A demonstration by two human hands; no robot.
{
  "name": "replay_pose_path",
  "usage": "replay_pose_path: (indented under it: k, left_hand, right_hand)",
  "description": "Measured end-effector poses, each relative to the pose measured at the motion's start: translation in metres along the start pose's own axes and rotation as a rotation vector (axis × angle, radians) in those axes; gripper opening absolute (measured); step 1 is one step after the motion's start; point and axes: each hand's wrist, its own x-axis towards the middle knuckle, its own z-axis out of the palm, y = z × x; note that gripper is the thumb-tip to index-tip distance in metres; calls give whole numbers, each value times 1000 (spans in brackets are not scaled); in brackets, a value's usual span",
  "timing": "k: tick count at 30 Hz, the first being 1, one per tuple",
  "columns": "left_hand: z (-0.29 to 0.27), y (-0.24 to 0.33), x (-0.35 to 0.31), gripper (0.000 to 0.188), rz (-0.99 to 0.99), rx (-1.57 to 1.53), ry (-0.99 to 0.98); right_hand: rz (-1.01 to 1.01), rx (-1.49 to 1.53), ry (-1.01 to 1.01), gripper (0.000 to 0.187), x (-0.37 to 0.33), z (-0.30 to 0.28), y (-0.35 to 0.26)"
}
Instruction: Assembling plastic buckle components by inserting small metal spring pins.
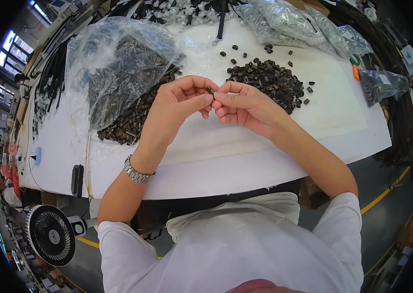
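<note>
Over the white table [265, 146], both hands [179, 100] [249, 106], nearly closed, pinch one small dark piece [210, 90].

I have a plastic bag [89, 61] left of the heap of pieces [267, 80], packets [289, 22] behind it, a pouch [384, 86] to its right.

Left grip [179, 99] and right grip [251, 107] pinch close together.
</note>
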Motion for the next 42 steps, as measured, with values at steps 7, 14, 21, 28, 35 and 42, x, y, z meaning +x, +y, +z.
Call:
replay_pose_path:
  k: [7, 14, 21, 28, 35, 42]
  left_hand:
    - [-4, 1, -1, 24, 14, 60, -27]
    - [-3, -1, 4, 25, 31, 33, -8]
    - [12, 4, -3, 19, 30, 314, 120]
    - [15, 6, -5, 17, 60, 350, 113]
    - [22, -7, -3, 19, 156, 600, 209]
    - [30, -8, -3, 27, 298, 828, 259]
  right_hand:
    - [43, 122, -40, 17, 2, -5, 5]
    - [26, 101, -53, 14, 6, -6, 5]
    - [-31, -62, 45, 17, 9, -1, 13]
    - [-64, -132, 51, 16, 8, 3, 15]
    - [-368, -703, 213, 23, 3, 16, 14]
    - [-743, -1344, 392, 16, 5, 18, 28]
